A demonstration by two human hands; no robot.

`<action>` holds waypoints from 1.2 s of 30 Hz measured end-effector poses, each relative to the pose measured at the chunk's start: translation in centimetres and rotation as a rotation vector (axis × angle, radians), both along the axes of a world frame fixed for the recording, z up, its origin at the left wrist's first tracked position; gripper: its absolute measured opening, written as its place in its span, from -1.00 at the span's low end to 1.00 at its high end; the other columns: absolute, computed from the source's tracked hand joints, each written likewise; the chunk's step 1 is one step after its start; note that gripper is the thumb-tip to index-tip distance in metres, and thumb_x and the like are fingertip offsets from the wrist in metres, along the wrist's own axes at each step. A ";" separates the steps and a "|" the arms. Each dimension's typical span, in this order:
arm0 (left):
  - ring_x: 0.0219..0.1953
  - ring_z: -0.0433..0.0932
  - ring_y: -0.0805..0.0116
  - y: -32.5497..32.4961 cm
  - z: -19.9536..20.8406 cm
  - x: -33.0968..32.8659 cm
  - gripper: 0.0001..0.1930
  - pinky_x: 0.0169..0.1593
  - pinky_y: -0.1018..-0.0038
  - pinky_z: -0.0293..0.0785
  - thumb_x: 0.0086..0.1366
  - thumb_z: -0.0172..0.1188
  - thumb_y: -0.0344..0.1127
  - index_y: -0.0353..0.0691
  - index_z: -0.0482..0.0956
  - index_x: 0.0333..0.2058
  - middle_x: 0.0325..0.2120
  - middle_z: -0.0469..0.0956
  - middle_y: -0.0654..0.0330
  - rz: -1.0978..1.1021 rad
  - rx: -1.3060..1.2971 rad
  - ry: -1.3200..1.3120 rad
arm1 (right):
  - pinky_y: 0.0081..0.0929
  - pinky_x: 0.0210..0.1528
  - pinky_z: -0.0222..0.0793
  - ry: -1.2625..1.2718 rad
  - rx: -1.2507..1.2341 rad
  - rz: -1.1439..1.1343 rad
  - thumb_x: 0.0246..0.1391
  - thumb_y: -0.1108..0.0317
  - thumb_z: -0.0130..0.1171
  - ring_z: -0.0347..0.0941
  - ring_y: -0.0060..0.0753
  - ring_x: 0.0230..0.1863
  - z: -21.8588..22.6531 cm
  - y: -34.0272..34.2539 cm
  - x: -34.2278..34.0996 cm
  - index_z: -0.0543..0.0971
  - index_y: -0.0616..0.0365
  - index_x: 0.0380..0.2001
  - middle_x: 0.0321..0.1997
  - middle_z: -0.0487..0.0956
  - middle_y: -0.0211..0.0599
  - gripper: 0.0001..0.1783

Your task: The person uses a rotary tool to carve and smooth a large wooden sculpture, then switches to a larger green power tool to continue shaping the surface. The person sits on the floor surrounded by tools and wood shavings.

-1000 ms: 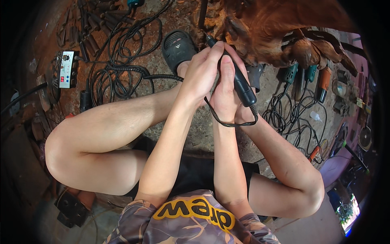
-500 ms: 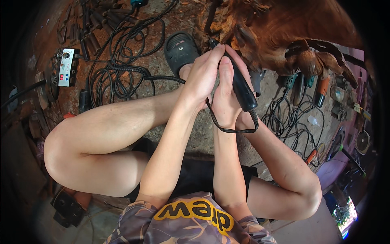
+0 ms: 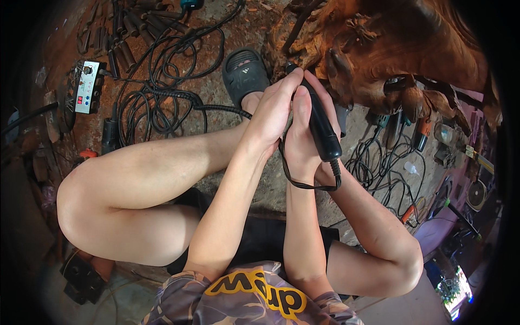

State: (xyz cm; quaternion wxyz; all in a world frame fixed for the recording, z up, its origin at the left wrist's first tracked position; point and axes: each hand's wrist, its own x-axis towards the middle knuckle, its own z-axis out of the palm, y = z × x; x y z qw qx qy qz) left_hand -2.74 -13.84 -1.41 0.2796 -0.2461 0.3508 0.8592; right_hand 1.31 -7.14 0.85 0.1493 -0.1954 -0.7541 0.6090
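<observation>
Both hands are around a black, pen-shaped rotary tool point(image 3: 324, 132) with a cord at its rear end. My right hand point(image 3: 301, 127) is wrapped about its body, thumb lying alongside. My left hand point(image 3: 273, 111) is closed against the right, its fingertips pinching near the tool's front end. The tool's nose points at a large brown carved wood piece point(image 3: 368, 40) with a rough, gnarled edge. Shadow and wood hide the tool's very tip, so contact cannot be made out.
A small control box point(image 3: 88, 86) with red display stands at left beside coiled black cables point(image 3: 162, 103). Dark rods point(image 3: 130, 27) are heaped at the far left. My slippered foot point(image 3: 245, 73) rests near the wood. Corded power tools point(image 3: 422, 132) lie at right.
The whole view has shifted slightly, with hands, slipper and wood all lower in the picture. My grip on the rotary tool looks the same.
</observation>
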 end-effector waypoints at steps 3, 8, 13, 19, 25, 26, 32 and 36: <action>-0.25 0.60 0.55 -0.1 0.0 0.1 -0.65 -0.16 0.52 0.58 0.49 0.17 0.00 -0.19 0.55 -0.05 -0.25 0.60 0.27 -0.006 -0.017 -0.011 | -0.59 0.04 0.47 0.003 0.013 -0.006 0.38 0.21 0.20 0.58 -0.58 -0.09 0.1 -0.2 0.1 0.59 0.28 0.16 -0.07 0.70 -0.23 -0.57; -0.29 0.59 0.57 -0.4 -0.6 0.0 -0.69 -0.20 0.54 0.56 0.46 0.22 -0.03 -0.18 0.58 -0.14 -0.30 0.59 0.30 0.019 -0.045 0.002 | -0.53 0.10 0.48 0.040 0.007 -0.053 0.38 0.19 0.20 0.60 -0.51 -0.04 0.2 -1.0 -0.2 0.60 0.30 0.14 -0.01 0.70 -0.17 -0.57; -0.31 0.60 0.54 -0.5 -0.2 0.1 -0.69 -0.22 0.53 0.57 0.45 0.23 -0.04 -0.20 0.59 -0.14 -0.33 0.60 0.28 0.026 -0.050 -0.010 | -0.51 0.11 0.49 0.018 0.075 -0.067 0.35 0.12 0.22 0.63 -0.46 -0.01 0.1 -1.2 0.0 0.62 0.22 0.13 0.00 0.71 -0.15 -0.55; -0.26 0.69 0.34 -0.8 0.3 0.0 -0.60 -0.15 0.46 0.64 0.48 0.16 0.02 -0.26 0.58 -0.12 -0.26 0.68 0.04 -0.038 0.103 -0.041 | -0.52 0.07 0.51 -0.004 0.269 0.082 0.34 0.07 0.23 0.65 -0.50 -0.04 -1.6 0.8 0.1 0.64 0.11 0.12 -0.03 0.72 -0.19 -0.56; -0.26 0.70 0.29 -1.5 0.3 0.0 -0.56 -0.16 0.44 0.64 0.49 0.09 0.08 -0.25 0.57 -0.09 -0.24 0.69 -0.02 -0.068 0.218 0.004 | -0.49 0.09 0.48 0.027 0.314 0.113 0.35 0.14 0.23 0.61 -0.47 -0.02 -3.0 1.2 0.5 0.58 0.14 0.17 -0.02 0.69 -0.20 -0.56; -0.26 0.69 0.29 -1.7 0.4 0.1 -0.56 -0.15 0.43 0.64 0.49 0.09 0.08 -0.25 0.57 -0.08 -0.24 0.69 -0.01 -0.095 0.230 0.076 | -0.48 0.11 0.47 0.011 0.313 0.132 0.35 0.15 0.23 0.60 -0.46 0.00 -3.0 1.3 0.5 0.57 0.15 0.19 0.00 0.68 -0.20 -0.55; -0.22 0.69 0.28 -1.9 0.7 -0.3 -0.56 -0.12 0.40 0.64 0.50 0.08 0.09 -0.22 0.56 -0.06 -0.20 0.68 0.00 -0.096 0.264 -0.035 | -0.45 0.19 0.42 0.100 0.351 0.106 0.35 0.16 0.25 0.56 -0.43 0.09 -2.9 0.4 0.2 0.53 0.18 0.21 0.14 0.61 -0.15 -0.52; -0.21 0.69 0.26 -1.9 0.9 -0.5 -0.57 -0.10 0.39 0.64 0.50 0.08 0.09 -0.21 0.56 -0.05 -0.20 0.67 0.00 -0.060 0.288 -0.128 | -0.44 0.21 0.41 0.099 0.365 0.135 0.34 0.14 0.26 0.54 -0.41 0.15 -2.8 0.4 0.2 0.52 0.18 0.22 0.16 0.60 -0.15 -0.50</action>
